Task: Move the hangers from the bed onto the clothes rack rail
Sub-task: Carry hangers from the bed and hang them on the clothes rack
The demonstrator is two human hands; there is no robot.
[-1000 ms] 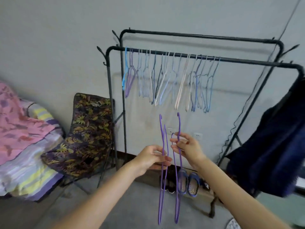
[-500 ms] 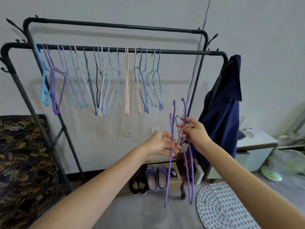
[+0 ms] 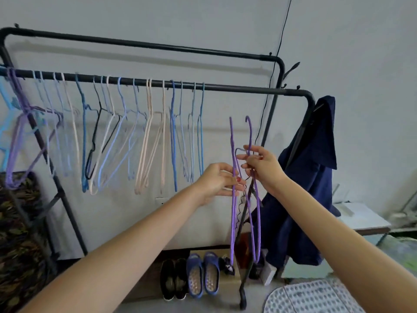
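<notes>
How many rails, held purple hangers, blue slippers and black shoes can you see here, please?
Rails: 2
Purple hangers: 2
Blue slippers: 2
Black shoes: 2
Total: 8

The left hand (image 3: 217, 180) pinches one purple hanger (image 3: 232, 211). The right hand (image 3: 262, 168) pinches another purple hanger (image 3: 257, 222). Both hang below the rack rail (image 3: 225, 87).
</notes>
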